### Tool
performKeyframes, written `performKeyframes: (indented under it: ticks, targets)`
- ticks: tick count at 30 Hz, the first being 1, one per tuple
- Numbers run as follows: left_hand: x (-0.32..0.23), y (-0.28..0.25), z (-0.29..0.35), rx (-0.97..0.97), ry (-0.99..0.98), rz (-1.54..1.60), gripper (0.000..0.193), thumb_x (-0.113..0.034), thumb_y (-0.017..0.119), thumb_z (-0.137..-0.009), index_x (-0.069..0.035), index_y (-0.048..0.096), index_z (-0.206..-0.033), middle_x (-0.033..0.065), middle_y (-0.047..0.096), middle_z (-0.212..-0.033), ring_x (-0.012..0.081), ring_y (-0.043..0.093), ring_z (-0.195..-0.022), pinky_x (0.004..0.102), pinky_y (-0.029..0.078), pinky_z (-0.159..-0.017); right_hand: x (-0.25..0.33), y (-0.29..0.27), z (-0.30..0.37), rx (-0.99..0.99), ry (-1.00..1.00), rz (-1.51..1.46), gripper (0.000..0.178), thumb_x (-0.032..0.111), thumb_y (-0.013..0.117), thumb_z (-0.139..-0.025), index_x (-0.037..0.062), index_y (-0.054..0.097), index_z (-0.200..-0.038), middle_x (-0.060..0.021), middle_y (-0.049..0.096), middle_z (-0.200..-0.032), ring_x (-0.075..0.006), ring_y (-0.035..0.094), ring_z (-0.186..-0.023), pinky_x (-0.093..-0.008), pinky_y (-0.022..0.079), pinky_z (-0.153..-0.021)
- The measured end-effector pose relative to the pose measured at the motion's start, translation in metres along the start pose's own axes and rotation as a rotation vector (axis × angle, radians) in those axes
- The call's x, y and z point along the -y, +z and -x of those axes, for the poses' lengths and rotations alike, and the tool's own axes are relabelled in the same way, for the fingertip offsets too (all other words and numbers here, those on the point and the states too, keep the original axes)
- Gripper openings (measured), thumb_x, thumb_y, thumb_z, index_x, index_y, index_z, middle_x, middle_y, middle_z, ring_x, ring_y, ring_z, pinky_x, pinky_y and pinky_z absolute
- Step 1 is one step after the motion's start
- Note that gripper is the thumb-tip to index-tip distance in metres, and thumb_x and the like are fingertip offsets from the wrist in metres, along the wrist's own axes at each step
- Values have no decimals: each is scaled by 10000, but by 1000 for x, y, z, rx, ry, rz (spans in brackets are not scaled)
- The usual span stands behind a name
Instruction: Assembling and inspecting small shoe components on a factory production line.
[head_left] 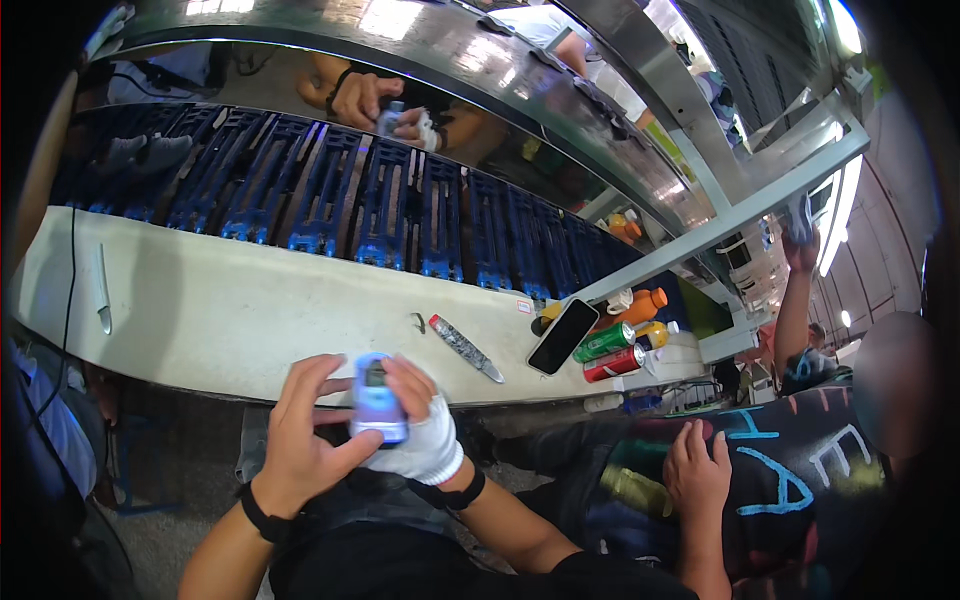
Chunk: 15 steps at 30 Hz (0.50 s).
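Observation:
Just in front of the worktable's near edge, I hold a small pale blue-violet shoe [379, 403] with a dark opening at its far end; it is slightly blurred. My left hand [312, 425], bare, has its thumb against the near end, and its other fingers curve along the left side. On the right side, my right hand [418, 425] grips it in a white glove that leaves the fingertips bare. Beyond the hands, a knife [466, 348] with a red end and patterned body lies on the cream tabletop [270, 310], beside a small dark scrap [418, 321].
At the right lie a phone [562, 337], a green can [604, 342], a red can [614, 364] and orange bottles [640, 306]. Another blade [102, 290] rests far left. Blue racks [380, 210] line the back. A co-worker's hand [698, 465] is close on the right.

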<state>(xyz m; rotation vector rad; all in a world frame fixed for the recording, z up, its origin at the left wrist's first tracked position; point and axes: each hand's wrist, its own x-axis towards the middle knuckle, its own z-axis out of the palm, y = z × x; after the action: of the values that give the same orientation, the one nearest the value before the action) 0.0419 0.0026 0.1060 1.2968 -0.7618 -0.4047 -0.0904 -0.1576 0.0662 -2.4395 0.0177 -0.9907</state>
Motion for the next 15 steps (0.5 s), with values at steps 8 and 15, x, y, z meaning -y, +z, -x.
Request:
performKeyframes:
  ticks: [8,15]
  targets:
    - [92,-24,-52,27,-2,-271,168,-140,727,-1034,1,708,-945,151,719,-768,258,720,-676,368,546,-635,4,-29,-10,-53,300,83,1012,329,1032,-766,3,540,-1589,-223,554,-1550,-372,644,-1358,-449,535,-1133]
    - [114,-18,-49,63,113,-660,241,-259,731,-1000,-74,694,-850,190,719,-794,428,717,-750,513,563,-672,-13,-29,-17,-120,562,-155,1102,175,1033,-770,24,413,-1669,-148,605,-1480,-275,652,-1324,-430,537,-1148]
